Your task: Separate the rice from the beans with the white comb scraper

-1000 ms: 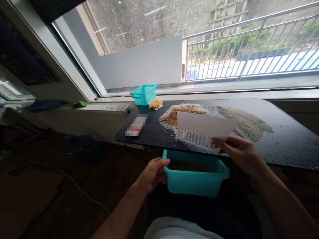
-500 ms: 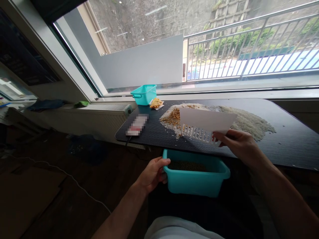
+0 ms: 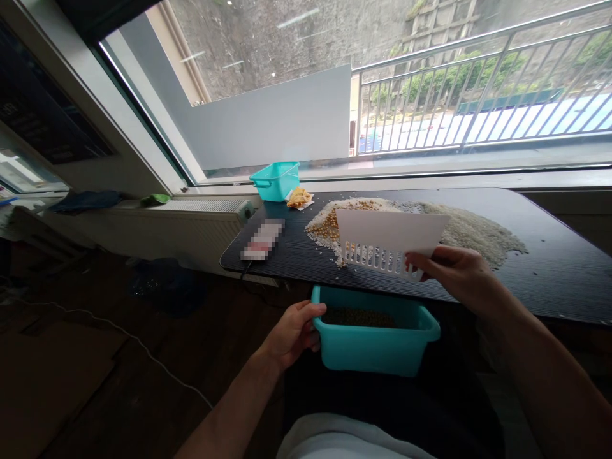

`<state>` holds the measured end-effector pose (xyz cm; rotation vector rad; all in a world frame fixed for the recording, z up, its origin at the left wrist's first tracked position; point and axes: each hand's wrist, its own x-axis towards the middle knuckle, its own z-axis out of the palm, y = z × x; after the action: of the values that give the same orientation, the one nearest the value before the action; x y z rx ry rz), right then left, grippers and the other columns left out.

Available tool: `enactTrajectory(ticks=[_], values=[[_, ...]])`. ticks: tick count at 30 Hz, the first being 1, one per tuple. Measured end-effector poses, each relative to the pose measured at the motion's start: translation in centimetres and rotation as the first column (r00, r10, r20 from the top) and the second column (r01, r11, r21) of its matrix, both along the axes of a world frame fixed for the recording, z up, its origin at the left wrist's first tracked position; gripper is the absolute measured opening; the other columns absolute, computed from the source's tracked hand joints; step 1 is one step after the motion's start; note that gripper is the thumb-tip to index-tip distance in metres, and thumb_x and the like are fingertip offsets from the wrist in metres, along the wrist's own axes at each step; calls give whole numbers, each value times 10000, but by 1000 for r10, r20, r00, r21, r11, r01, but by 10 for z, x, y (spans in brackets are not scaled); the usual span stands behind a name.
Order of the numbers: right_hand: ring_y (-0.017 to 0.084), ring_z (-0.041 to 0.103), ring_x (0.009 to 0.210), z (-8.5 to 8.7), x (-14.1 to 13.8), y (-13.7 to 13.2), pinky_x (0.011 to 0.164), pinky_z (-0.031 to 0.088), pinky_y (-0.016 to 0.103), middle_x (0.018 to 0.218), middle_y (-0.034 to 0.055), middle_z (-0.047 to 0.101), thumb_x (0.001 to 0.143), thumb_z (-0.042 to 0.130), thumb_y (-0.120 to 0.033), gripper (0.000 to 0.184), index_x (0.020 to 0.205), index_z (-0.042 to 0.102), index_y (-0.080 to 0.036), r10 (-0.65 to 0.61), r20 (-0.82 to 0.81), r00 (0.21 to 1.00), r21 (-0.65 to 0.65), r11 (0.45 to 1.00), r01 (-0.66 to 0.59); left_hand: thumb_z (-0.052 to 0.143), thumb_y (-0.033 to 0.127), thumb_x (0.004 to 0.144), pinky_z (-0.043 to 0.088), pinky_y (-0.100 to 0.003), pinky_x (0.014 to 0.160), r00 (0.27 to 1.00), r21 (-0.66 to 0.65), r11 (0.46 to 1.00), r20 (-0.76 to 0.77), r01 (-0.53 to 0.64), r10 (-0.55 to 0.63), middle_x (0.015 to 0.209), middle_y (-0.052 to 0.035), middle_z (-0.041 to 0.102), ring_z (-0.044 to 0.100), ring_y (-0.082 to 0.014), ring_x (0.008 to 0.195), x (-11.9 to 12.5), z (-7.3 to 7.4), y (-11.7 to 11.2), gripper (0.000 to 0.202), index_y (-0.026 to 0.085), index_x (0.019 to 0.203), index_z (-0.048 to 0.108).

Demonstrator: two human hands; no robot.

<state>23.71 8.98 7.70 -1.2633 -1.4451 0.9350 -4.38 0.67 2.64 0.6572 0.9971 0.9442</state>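
Observation:
My left hand (image 3: 296, 328) is closed on the left rim of a turquoise plastic tub (image 3: 375, 350), held below the table's front edge. Small dark greenish-brown grains (image 3: 358, 317) lie in the tub. In my right hand (image 3: 456, 274) is a white slotted scoop (image 3: 389, 229), pinched at its lower right corner and tilted above the table, with a row of slots along its lower edge. Behind it, white grains mixed with yellow kernels (image 3: 322, 226) form a heap, partly hidden by the scoop. A pale grain heap (image 3: 482, 236) spreads to the right.
The dark table (image 3: 549, 223) stands against a window. At its back left are a second turquoise tub (image 3: 277, 182) and yellowish food-like pieces (image 3: 299, 197) on white paper. A blurred-out flat object (image 3: 262, 240) with a cable lies at the left. Beyond is a radiator (image 3: 201, 223).
The white slotted scoop has shifted slightly left with my right hand. My left hand keeps its grip on the tub, which has hardly moved.

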Motion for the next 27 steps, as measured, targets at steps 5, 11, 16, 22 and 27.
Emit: enactTrajectory(ticks=[5,11,16,22,27], values=[[152,615,538,-1,3,-2,512,545,296,615,32,724,537,846,-662,443,632,783,-234,-36,-22,999,2,999,36,877,481,566,324,-203,369,1000,0,1000,-2,-1,1,411,106,367,333,-47,350,-1,1,1,523,210,540,429],[153,609,528,-3,-3,-2,498,541,301,602,34,719,490,835,-720,527,641,783,-218,1,-18,1000,-18,1000,-2,875,479,571,324,-203,368,1000,1,1000,1,-10,10,406,105,366,330,-44,348,-1,1,0,524,209,531,428],[161,620,543,-8,6,-5,504,552,304,626,40,730,511,826,-719,507,648,792,-232,-17,-11,1000,2,1000,17,883,473,559,327,-203,368,1000,-8,1000,-2,-8,8,415,106,371,336,-45,352,0,3,0,526,209,537,428],[160,622,553,-8,-1,-5,518,558,299,632,39,729,510,841,-696,498,658,792,-223,0,-36,999,-25,1000,-1,871,469,578,327,-205,373,1000,-2,1000,-4,-4,4,415,103,373,336,-46,354,-2,1,0,511,209,538,433],[163,619,555,-1,0,-13,513,552,302,624,48,730,434,833,-751,563,621,787,-222,6,-10,1000,-85,996,-6,868,453,591,325,-202,378,1000,3,1000,4,-7,7,418,105,375,341,-48,355,-1,0,0,498,209,548,436]])
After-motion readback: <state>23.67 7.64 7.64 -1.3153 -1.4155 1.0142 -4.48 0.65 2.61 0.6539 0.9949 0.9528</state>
